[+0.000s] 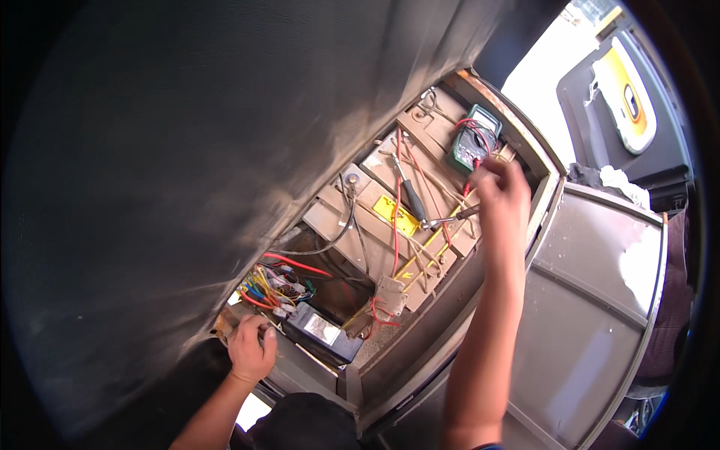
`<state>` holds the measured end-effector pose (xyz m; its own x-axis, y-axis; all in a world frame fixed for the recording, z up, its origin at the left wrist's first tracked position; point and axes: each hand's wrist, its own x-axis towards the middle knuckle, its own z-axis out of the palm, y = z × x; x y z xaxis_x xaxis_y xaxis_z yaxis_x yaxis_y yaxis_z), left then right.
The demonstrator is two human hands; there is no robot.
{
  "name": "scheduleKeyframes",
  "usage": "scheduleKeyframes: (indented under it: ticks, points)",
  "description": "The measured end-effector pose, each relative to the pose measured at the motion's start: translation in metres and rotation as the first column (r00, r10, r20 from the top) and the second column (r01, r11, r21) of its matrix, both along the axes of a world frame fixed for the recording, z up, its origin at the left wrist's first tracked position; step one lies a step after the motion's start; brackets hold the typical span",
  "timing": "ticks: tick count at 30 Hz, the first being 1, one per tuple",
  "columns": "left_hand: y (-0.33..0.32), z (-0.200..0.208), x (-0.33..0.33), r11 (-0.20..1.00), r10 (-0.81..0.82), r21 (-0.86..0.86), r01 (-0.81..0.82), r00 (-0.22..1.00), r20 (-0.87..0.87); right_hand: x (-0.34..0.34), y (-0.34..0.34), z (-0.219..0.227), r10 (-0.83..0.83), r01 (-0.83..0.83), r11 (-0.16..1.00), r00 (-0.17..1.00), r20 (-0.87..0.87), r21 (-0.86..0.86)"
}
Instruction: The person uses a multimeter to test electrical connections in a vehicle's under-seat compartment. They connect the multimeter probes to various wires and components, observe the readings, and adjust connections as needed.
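left hand (252,349) rests curled on the compartment edge (301,367), likely for bracing; blurred right hand (504,184) is beside the green multimeter (472,142), laid on the batteries (330,221) perhaps for reading; neither grip is clear

Batteries (328,222) in a bay (553,189), box (346,346) before them.
The meter (466,153) sits at their far right; a tool (412,198) lies on them, left of it and nearer. Wires (268,291) lie behind the box, leftward; left hand (252,349) at the near-left edge, right hand (501,189) before the meter.
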<state>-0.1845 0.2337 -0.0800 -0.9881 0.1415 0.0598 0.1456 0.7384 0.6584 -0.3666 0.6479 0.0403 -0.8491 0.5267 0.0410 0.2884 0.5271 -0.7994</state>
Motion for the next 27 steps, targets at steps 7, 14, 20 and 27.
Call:
scheduleKeyframes:
  ticks: [7, 14, 20, 27]
  points:
    - [0.003, -0.005, -0.001, 0.997, -0.002, -0.074, 0.004, 1.0, 0.021, -0.141, 0.08, -0.097, -0.218, -0.034, 0.926, 0.763, 0.608, 0.375]
    - [0.003, -0.009, 0.001, 0.996, -0.016, -0.086, 0.015, 1.0, -0.012, -0.138, 0.122, -0.116, -0.31, 0.186, 0.935, 0.842, 0.442, 0.302]
    - [0.003, -0.002, 0.001, 0.995, 0.008, -0.098, -0.007, 1.0, 0.017, -0.061, 0.119, -0.014, -0.021, 0.069, 0.934, 0.99, 0.142, -0.35]
    - [0.047, 0.072, -0.044, 0.986, -0.117, 0.127, 0.106, 0.99, 0.084, 0.092, 0.028, 0.169, 0.136, -0.135, 0.99, 0.99, -0.022, 0.037]
